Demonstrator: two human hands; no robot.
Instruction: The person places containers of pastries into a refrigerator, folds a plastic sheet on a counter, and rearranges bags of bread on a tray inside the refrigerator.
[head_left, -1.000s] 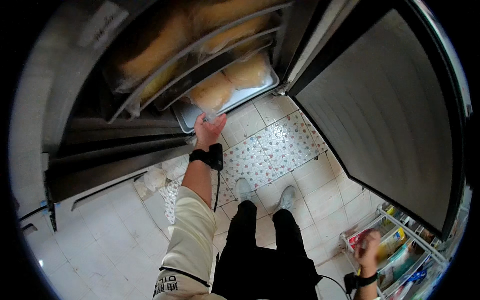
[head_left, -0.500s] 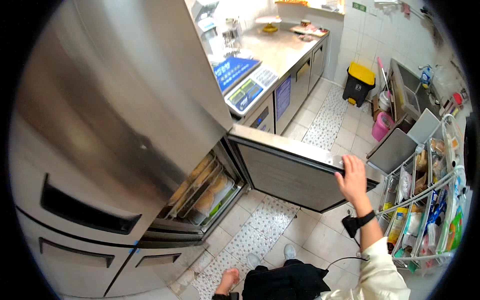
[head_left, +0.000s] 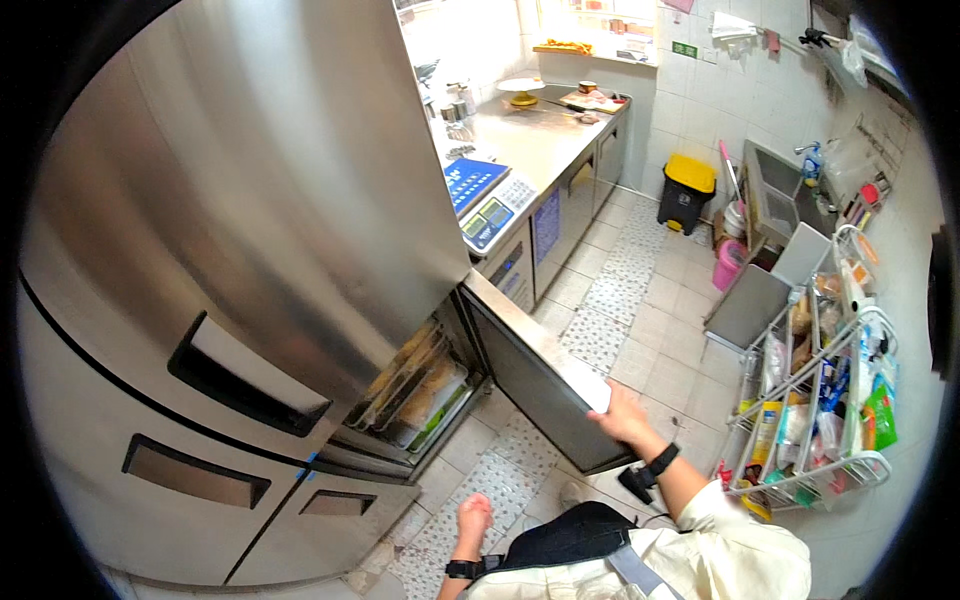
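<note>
My right hand (head_left: pixel 624 415) grips the outer edge of a steel fridge door (head_left: pixel 545 375), its thumb toward the door's inner face. The door stands partly swung out from a tall stainless steel refrigerator (head_left: pixel 270 170). Through the gap, wire racks (head_left: pixel 395 385) hold trays and wrapped food, with something green near the bottom; the deeper inside is hidden. My left hand (head_left: pixel 474 512) hangs low in front of the fridge, fingers curled into a loose fist. Nothing shows in it, and it touches nothing. A dark band circles each wrist.
A wire shelf cart (head_left: pixel 800 420) with packets stands to the right. Beyond the door, a steel counter (head_left: pixel 530 135) carries a digital scale (head_left: pixel 490 215) and a cake stand (head_left: pixel 522 92). A yellow-lidded bin (head_left: pixel 687 190), pink bucket (head_left: pixel 731 262) and sink (head_left: pixel 780 190) are farther back.
The fridge door has swung toward the fridge, narrowing the gap, with my right hand still on its edge. My left hand has come up further into view. The view has shifted.
</note>
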